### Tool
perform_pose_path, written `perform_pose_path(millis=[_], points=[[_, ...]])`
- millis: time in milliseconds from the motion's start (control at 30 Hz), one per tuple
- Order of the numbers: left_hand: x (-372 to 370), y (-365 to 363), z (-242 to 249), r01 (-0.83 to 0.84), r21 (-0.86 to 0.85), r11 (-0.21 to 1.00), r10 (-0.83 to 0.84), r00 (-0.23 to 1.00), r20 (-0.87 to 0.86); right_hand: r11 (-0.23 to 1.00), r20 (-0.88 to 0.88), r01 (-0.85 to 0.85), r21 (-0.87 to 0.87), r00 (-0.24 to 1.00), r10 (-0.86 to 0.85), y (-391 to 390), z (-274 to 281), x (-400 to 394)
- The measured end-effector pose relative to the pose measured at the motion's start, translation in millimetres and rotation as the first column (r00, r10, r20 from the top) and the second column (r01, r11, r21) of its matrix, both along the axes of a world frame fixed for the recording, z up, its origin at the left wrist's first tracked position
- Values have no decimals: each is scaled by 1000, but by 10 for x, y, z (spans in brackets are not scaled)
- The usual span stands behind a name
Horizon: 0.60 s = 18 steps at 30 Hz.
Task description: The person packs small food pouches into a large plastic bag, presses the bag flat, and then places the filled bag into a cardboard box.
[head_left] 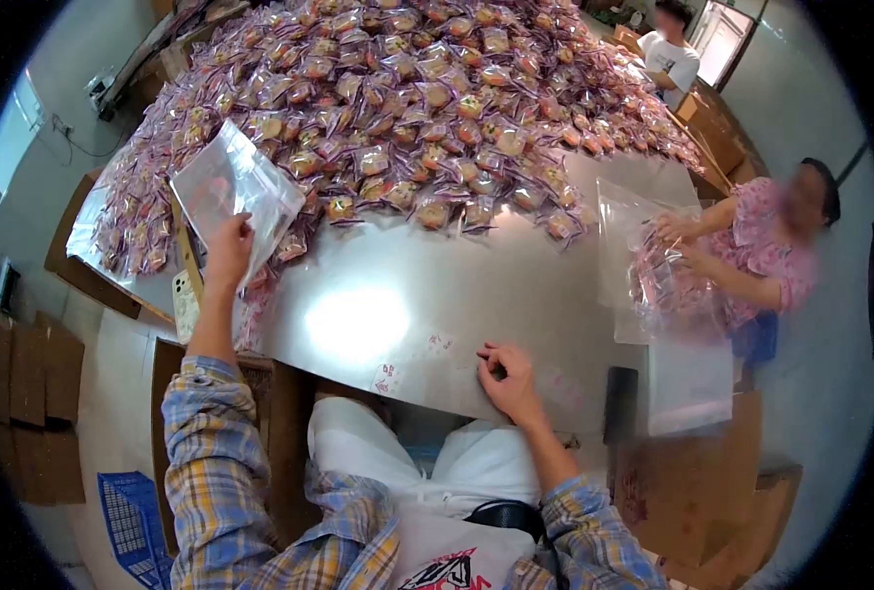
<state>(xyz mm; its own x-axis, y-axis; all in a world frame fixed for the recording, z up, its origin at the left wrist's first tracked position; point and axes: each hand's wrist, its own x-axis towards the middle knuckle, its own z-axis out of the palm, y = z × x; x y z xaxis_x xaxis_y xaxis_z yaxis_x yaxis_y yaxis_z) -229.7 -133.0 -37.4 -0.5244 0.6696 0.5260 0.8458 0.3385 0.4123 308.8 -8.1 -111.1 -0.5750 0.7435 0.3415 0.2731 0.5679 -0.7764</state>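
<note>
My left hand [229, 248] grips the lower part of a clear plastic bag [223, 182], which stands up above the table's left side; the bag looks flat, with faint reddish print. Close behind it lies the big heap of small wrapped snacks [373, 157] in clear and purple packets. My right hand [512, 382] hovers by the front edge of the metal table [437, 285], its fingers curled towards the thumb with nothing visible in them. Small printed red-and-white papers [388, 378] lie on the table left of it.
A person in a pink top [752, 246] handles a large clear bag of packets [653, 265] on the right. Another person [669, 59] stands at the far right. A dark phone [621, 403] lies near the right edge. Cardboard boxes [693, 492] and a blue crate [132, 521] stand below.
</note>
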Motion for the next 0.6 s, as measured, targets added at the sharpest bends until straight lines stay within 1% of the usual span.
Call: perform_pose_path(millis=[67,100,133,167,200,267,333,367,433,533,600], points=[[-277,-38,210,7,-195,981,10,996,89,999,-8,39,-29,999,-39,-34,-30,9],[-282,-51,403,-2,-182,983,55,956,287,998,-16,53,-45,998,-54,-39,-47,-19],[-244,-82,616,-13,-175,984,96,876,473,998,-16,60,-21,998,-61,-42,-69,-36],[-226,-90,740,-22,-172,985,129,757,641,997,-13,71,0,997,-71,-44,-93,-26],[-456,-142,664,1,-10,1000,6,743,669,996,-9,86,24,996,-85,-44,-108,-23],[-412,-143,973,-111,7,994,81,764,640,998,0,63,-4,998,-63,-49,-53,-15],[-763,-166,1028,-100,-15,995,96,879,467,998,21,58,-6,998,-58,-50,4,33],[-869,-115,1087,-139,101,985,86,908,409,999,32,54,5,998,-54,-45,23,31],[-1023,15,1324,-202,335,920,106,953,284,999,30,49,11,998,-49,-37,6,-2],[-879,228,1778,-156,268,951,154,988,31,998,-7,68,-9,998,-68,-51,-72,-21],[-801,326,2105,-157,406,900,154,987,39,996,-42,83,-29,996,-84,-72,-12,-42]])
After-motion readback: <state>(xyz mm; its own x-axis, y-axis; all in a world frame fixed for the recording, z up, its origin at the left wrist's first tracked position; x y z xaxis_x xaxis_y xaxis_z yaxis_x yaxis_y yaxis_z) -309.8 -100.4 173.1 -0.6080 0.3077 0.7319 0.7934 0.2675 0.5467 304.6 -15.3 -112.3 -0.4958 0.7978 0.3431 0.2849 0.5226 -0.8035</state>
